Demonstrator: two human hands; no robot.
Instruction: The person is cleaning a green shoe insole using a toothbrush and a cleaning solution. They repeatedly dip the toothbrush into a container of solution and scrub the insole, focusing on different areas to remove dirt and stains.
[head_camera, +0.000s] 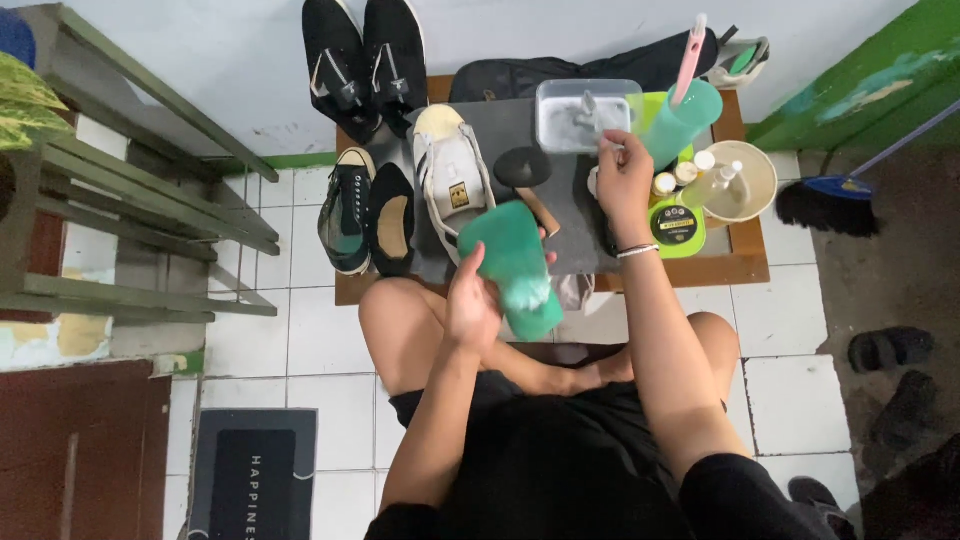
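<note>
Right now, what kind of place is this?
Probably a home shoe-cleaning corner on a tiled floor: pairs of shoes line the low table, with a brush and a polish tin.

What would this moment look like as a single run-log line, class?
left hand: holds green shoe | right hand: at clear tub, grip unclear | white sneaker: on grey mat

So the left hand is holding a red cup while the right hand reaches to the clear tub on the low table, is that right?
Not quite: the cup in the left hand is green, not red, as the head view shows. The right hand does reach to the clear tub on the low table.
</note>
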